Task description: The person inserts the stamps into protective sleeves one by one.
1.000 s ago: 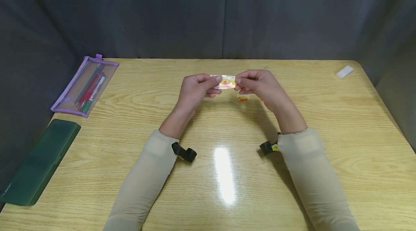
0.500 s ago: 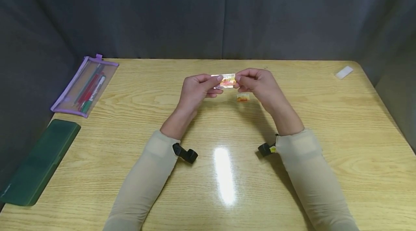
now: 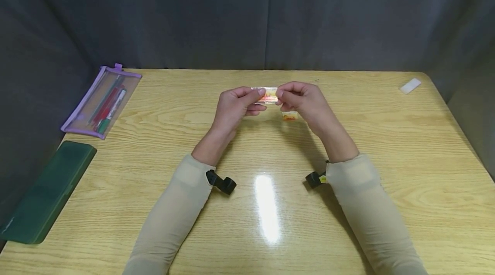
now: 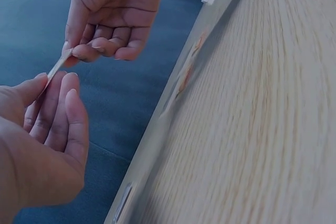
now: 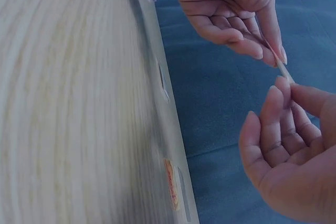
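We see the left hand [image 3: 236, 105] and right hand [image 3: 305, 101] each pinching an end of a small printed sachet [image 3: 267, 96]. From the wrist views it appears edge-on [image 4: 56, 69]; another sachet [image 3: 289, 116] lies just below the grip.

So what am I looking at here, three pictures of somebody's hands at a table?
Yes, one moment from three cameras. The wide picture comes from a camera on the person's head; the two close ones come from cameras strapped to each wrist. The left hand and right hand together pinch a small flat packet above the wooden table. A second small packet lies on the table beneath the right hand. At the left edge lie a clear pencil pouch and a green case; far right, a small white piece.
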